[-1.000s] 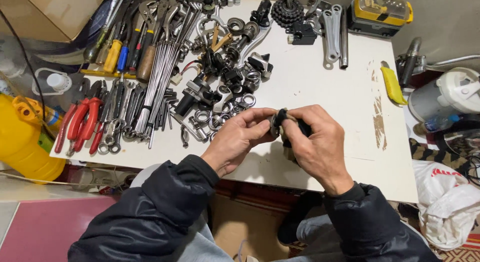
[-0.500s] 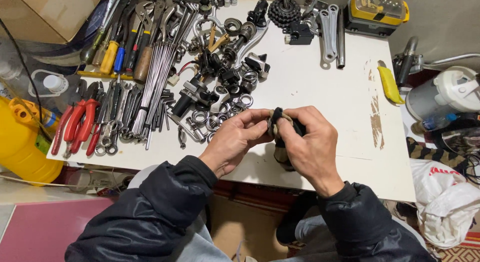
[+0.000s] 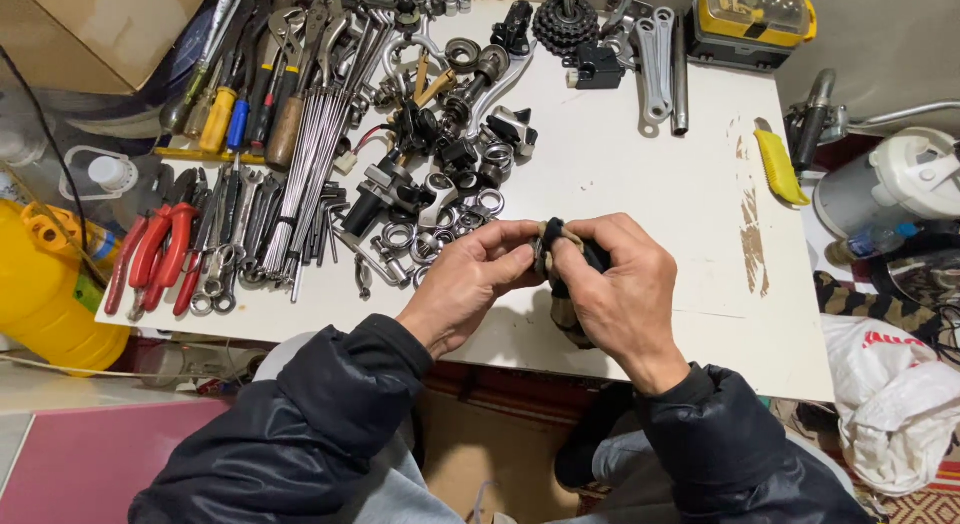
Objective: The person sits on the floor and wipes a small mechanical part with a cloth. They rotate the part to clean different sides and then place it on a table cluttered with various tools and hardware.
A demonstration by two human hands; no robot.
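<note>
Dark, tan-edged rag [image 3: 560, 242] bunched small, fingers of left hand [image 3: 470, 284] and right hand [image 3: 620, 289] pinching it.

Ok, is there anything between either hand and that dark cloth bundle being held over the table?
Nothing visible. The left hand and the right hand both grip the dark cloth bundle directly, fingers closed around it above the white table. The loose metal parts lie behind the hands, not in between.

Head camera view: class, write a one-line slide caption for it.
Both hands, left hand and right hand, grip a dark cloth-wrapped part above a white table crowded with tools.
</note>
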